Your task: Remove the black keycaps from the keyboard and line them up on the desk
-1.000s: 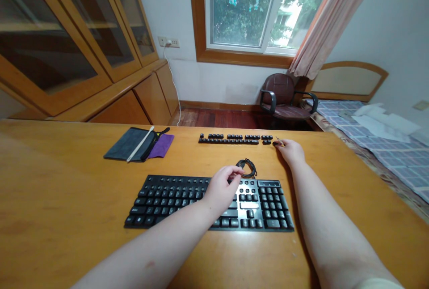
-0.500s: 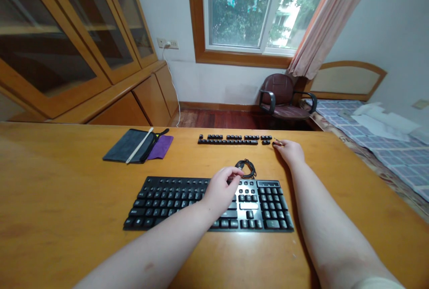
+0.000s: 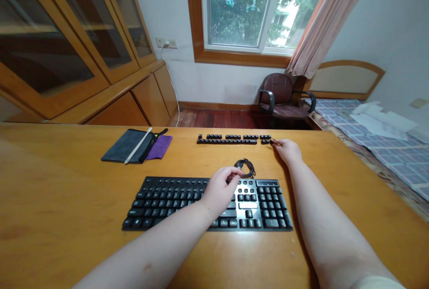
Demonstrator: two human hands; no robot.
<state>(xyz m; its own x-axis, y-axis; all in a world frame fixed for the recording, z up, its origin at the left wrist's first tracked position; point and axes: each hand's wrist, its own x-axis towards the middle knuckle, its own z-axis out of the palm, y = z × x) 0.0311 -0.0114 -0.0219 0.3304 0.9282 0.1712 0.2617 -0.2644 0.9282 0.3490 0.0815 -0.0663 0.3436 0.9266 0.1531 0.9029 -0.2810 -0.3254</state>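
My right hand is at the far side of the table, its fingertips pinched on a small black keycap. The keycap is at the right end of two rows of loose keycaps. A thin piece shows by these fingertips, too small to name. My left hand hovers over the black keyboard, fingers curled in and thumb near the index finger; whatever they hold, if anything, is hidden. Just beyond them lies the coiled cable. Small bare switches show along the keyboard's far rows. My left forearm hides its middle.
On the left of the wooden table lie a dark grey pouch, a white stick across it and a purple cloth. Past the far edge stand a maroon armchair and a bed. A glass-door cabinet is at left.
My right hand has moved slightly left, bringing the keycap up against the end of the near loose row. My left hand keeps its place over the keyboard.
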